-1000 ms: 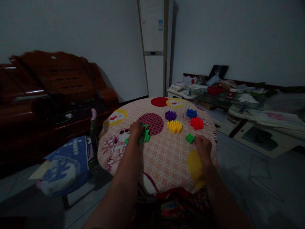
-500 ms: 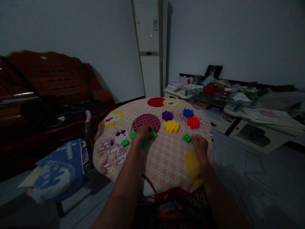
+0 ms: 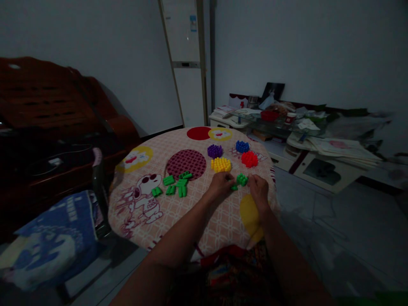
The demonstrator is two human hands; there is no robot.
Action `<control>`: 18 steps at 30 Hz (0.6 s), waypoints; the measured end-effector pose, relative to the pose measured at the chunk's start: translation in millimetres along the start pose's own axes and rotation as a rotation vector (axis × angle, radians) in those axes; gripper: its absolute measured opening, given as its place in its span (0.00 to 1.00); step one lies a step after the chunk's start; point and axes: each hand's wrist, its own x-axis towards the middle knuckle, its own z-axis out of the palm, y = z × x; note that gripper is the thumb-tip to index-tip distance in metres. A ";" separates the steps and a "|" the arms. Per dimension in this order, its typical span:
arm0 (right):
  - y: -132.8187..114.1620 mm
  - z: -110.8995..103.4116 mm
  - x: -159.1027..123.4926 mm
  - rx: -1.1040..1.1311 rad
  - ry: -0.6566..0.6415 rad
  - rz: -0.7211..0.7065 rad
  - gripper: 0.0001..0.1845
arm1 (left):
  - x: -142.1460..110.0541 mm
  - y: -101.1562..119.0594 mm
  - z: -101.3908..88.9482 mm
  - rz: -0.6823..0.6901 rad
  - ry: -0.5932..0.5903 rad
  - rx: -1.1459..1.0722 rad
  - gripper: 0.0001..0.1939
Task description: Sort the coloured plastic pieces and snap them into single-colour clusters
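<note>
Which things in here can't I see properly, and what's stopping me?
All in the head view:
- Part of the small green piece: behind the left hand's fingers.
- Whether the right hand grips the green cluster: too small and dark.
- The wooden sofa's far end: cut off by the left edge.
- What the black picture shows: too small.
- The table's legs: under the tablecloth.

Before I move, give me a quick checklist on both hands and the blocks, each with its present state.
1. Green piece at the left hand's fingers: ok.
2. Right hand at the green cluster: ok.
3. Right fingers gripping it firmly: cannot tell.
4. Wide gap between left hand and yellow cluster: not ok, they nearly meet in view.
5. Red cluster and blue cluster away from both hands: ok.
</note>
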 end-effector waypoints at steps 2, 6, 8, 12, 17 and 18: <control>-0.2 -0.2 0.5 -0.008 -0.003 0.002 0.23 | -1.1 -0.9 3.0 -0.024 -0.038 -0.068 0.13; -0.5 -0.8 2.0 -0.017 -0.026 0.023 0.23 | -3.9 -5.3 3.0 -0.054 -0.084 -0.158 0.25; -0.7 -1.1 2.1 -0.012 -0.029 0.019 0.23 | -5.1 -7.0 4.4 -0.044 -0.105 -0.188 0.30; -0.8 -0.8 1.4 -0.014 -0.005 0.008 0.23 | -7.5 -6.7 10.0 -0.049 -0.118 -0.209 0.31; -0.1 0.0 1.2 -0.017 -0.007 0.009 0.22 | -12.2 -0.2 14.5 -0.057 -0.057 -0.234 0.23; 0.1 0.1 1.2 -0.017 -0.007 0.007 0.22 | -13.3 1.6 14.5 -0.039 -0.031 -0.218 0.22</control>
